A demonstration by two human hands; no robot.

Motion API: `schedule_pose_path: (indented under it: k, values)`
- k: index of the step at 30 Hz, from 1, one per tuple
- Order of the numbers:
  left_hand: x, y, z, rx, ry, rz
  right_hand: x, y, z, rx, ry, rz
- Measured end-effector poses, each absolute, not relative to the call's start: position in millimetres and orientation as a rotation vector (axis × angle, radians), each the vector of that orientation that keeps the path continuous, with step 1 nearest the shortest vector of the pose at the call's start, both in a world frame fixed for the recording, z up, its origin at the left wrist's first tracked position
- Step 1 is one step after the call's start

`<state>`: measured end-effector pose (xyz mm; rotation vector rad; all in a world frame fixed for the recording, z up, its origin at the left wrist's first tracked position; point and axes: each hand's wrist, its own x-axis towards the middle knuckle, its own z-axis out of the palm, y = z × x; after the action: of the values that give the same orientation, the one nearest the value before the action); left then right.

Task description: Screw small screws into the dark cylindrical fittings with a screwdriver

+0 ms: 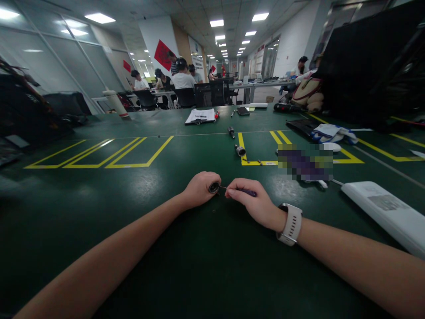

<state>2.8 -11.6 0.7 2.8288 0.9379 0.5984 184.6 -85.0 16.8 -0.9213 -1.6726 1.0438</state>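
Observation:
Low over the green table, my left hand (pixel 202 189) is closed around a round metal part (pixel 214 188), its hollow end turned toward me. My right hand (pixel 254 199), with a pale watch on the wrist, pinches a small dark-handled screwdriver (pixel 248 192). The thin shaft points left and reaches the edge of the metal part; whether the tip sits in a screw is too small to tell. A tiny ring-like piece (pixel 214 211) lies on the table just below my hands. Beyond them stand a similar metal cylinder (pixel 239 151) and a dark fitting (pixel 231 132).
Tiny dark pieces (pixel 260 162) lie by the yellow tape. A white box-shaped device (pixel 381 208) with a cable is at right, near a blurred-out patch. Farther back are a clipboard with paper (pixel 201 116) and a cloth glove (pixel 334 133). Several people sit at distant tables.

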Motion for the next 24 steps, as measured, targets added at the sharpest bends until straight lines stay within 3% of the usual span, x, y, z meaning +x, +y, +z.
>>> schedule_pose_path:
  k: [5,10,13,20,24]
  values:
    - [2,-11,1,2.828,0.933,0.585,189,-73,6,-0.833,-1.313,1.417]
    - [3,-12,2,2.816,0.903,0.601,189,-67,4,-0.81,-1.1,1.589]
    - [3,-12,2,2.812,0.931,0.616,189,-70,6,-0.821,-1.142,1.512]
    - [4,-12,1,2.854,1.002,0.591,186,-87,18,-0.941,-1.729,0.948]
    - [3,-12,1,2.855,1.002,0.595,187,-83,15,-0.915,-1.66,1.099]
